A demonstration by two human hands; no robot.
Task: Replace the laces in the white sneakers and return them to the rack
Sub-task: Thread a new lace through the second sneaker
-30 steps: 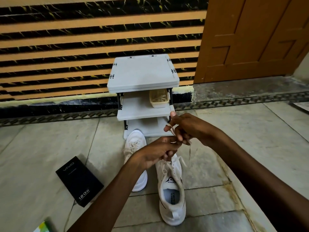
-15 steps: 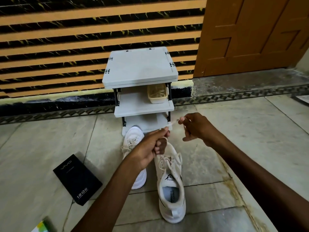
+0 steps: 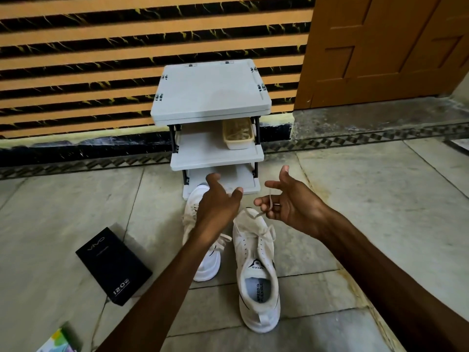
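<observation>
Two white sneakers stand on the floor in front of a grey three-shelf rack [image 3: 210, 97]. The right sneaker [image 3: 257, 262] is in full view, its lace [image 3: 264, 210] running up from the upper eyelets. My right hand [image 3: 291, 203] hovers over its toe, pinching the lace end between curled lower fingers, with thumb and forefinger spread. My left arm partly covers the left sneaker [image 3: 204, 266]. My left hand [image 3: 218, 207] hangs above its toe with fingers spread and holds nothing.
A beige basket [image 3: 238, 146] with laces in it sits on the rack's middle shelf. A black box [image 3: 114, 265] lies on the floor to the left, with a colourful packet [image 3: 57, 341] at the bottom left. A striped wall and a brown door [image 3: 380, 47] stand behind.
My left hand has let go of the lace and opened. My hands have moved apart, and the right hand has loosened while still holding the lace end.
</observation>
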